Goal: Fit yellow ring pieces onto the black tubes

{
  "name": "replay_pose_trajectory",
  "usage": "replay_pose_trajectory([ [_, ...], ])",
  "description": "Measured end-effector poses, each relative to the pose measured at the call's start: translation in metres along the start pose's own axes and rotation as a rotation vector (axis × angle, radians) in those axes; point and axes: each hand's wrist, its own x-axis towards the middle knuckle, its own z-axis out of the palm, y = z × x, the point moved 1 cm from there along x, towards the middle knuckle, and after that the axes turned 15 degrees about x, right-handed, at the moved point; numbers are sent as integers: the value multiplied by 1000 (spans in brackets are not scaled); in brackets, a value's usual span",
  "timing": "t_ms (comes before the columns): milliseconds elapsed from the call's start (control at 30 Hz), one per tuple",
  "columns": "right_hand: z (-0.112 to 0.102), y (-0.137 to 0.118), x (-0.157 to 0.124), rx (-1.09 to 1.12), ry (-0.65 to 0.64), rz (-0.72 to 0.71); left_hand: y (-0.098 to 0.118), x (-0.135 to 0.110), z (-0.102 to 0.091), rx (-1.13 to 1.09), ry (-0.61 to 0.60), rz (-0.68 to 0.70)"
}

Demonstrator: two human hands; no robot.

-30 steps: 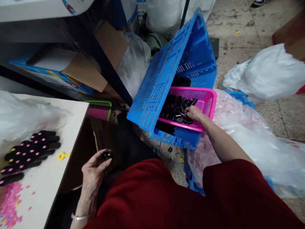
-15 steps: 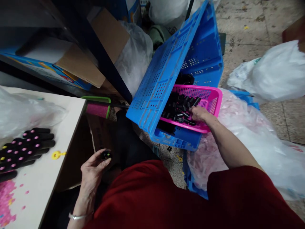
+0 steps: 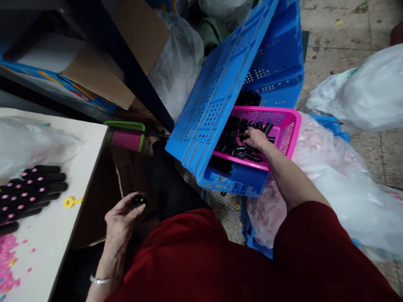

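Between the thumb and fingers of my left hand (image 3: 123,216) is a small round black piece (image 3: 138,200) with a green dot on it. My right hand (image 3: 255,138) reaches into a pink plastic basket (image 3: 294,134), fingers down among several loose black cylinders (image 3: 242,154). Whether its fingers hold one of them is hidden. The basket rests in the opening of a blue perforated crate (image 3: 217,96). On the white table (image 3: 91,138) at left lies a row-stacked group of black tubes (image 3: 34,188) with pink dots on their ends.
Near the table edge lies a yellow key-shaped piece (image 3: 69,202), with pink bits (image 3: 9,256) below. A green-rimmed basket (image 3: 126,140) sits behind the table. Plastic bags (image 3: 333,176) crowd the right side. A dark metal post (image 3: 135,75) stands left of the crate.
My right hand has moved a little left and deeper among the black cylinders in the pink basket. My left hand still holds the black piece. The view has shifted slightly.
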Motion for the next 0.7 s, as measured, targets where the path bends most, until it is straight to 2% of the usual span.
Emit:
replay_pose_trajectory([
  [67, -2, 7, -3, 19, 36, 3, -2, 1, 0, -3, 6, -15],
  [133, -1, 3, -5, -19, 75, -41, -3, 2, 1, -7, 4, -30],
  [200, 0, -12, -5, -54, 95, -123, -3, 3, 3, -11, -5, -39],
  [300, 4, -49, -1, -42, 46, -257, 0, 4, 5, 5, -30, -44],
  [400, 1, -82, 4, -10, -63, -244, 5, 5, 4, 51, -37, -49],
  [467, -8, -93, 4, -2, -77, -223, 7, 7, 3, 73, -28, -51],
  [500, -15, -93, 2, -6, -44, -205, 7, 8, 2, 78, -23, -54],
  [567, -30, -83, -8, -22, 132, -97, 6, 10, 1, 73, -12, -58],
  [600, -38, -73, -16, -31, 299, 21, 5, 10, 1, 65, -8, -54],
  [667, -52, -45, -34, -10, 626, 369, 1, 11, 1, 43, -8, -30],
  [700, -57, -29, -42, 26, 715, 508, 0, 12, 2, 36, -15, -15],
])
